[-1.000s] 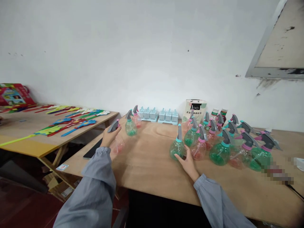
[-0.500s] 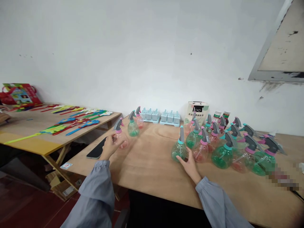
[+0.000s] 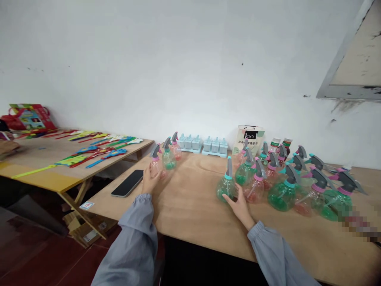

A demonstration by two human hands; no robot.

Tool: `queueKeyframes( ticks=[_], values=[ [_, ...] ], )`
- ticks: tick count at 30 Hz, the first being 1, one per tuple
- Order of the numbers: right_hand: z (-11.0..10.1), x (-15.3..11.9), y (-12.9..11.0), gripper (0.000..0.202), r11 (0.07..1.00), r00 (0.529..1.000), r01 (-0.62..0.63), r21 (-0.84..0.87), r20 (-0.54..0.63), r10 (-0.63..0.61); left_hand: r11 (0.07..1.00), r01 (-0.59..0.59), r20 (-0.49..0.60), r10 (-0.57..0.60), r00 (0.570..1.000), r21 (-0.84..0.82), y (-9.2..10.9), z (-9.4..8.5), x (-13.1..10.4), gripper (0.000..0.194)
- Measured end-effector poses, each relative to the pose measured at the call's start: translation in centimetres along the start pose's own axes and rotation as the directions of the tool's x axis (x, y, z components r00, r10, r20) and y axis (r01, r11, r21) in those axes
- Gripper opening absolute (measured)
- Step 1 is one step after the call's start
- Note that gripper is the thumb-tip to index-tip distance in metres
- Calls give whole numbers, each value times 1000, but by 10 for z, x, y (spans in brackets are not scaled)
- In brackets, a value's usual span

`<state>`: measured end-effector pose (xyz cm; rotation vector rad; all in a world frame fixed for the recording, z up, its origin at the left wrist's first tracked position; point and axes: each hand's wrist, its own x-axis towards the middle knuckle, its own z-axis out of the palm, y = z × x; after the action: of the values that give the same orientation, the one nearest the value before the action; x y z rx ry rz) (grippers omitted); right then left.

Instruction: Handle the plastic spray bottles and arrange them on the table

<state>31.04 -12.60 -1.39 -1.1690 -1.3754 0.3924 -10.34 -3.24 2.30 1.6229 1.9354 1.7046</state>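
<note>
On the left of the wooden table, my left hand (image 3: 151, 180) is wrapped round a clear pink spray bottle (image 3: 155, 165) with a grey trigger head and pink collar. A green spray bottle (image 3: 169, 158) and another pink spray bottle (image 3: 176, 151) stand just behind it. My right hand (image 3: 240, 205) grips the lower right side of a clear green spray bottle (image 3: 225, 186), thumb in front and fingers partly hidden behind. Both held bottles are upright and seem to rest on the table. Several more pink and green spray bottles (image 3: 281, 195) crowd together to the right of it.
A phone (image 3: 127, 183) lies left of my left hand. Light-blue ice-pop moulds (image 3: 214, 147), a paper bag (image 3: 248, 141) and small bottles (image 3: 286, 146) stand along the wall. Colourful hand-shaped clappers (image 3: 104, 155) cover a second table (image 3: 38, 174) on the left.
My left hand has pushed the pink spray bottle back toward the green one, closing further round it. My right hand stays on its green bottle. The view has shifted slightly.
</note>
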Motion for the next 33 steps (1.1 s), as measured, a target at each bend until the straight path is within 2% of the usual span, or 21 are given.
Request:
queueKeyframes(
  ticks=[4, 12, 18, 30, 33],
  values=[
    [1, 0, -1, 75, 1000, 1000, -10, 6, -5, 10, 997, -49, -14, 48, 999, -68, -9, 3, -1, 76],
    [2, 0, -1, 76, 1000, 1000, -8, 8, -2, 8, 989, -11, 19, 14, 1000, -150, -20, 9, 2, 76],
    [3, 0, 1, 75, 1000, 1000, -7, 6, 7, 7, 989, 7, 25, -4, 1000, -145, -26, 13, 5, 79],
    [3, 0, 0, 76, 1000, 1000, -9, 23, 27, 8, 993, -6, 44, 11, 999, -116, -13, 14, 6, 80],
    [3, 0, 1, 75, 1000, 1000, -1, 27, 29, 0, 997, 30, 28, -28, 999, -75, -9, 13, 6, 79]
  ],
)
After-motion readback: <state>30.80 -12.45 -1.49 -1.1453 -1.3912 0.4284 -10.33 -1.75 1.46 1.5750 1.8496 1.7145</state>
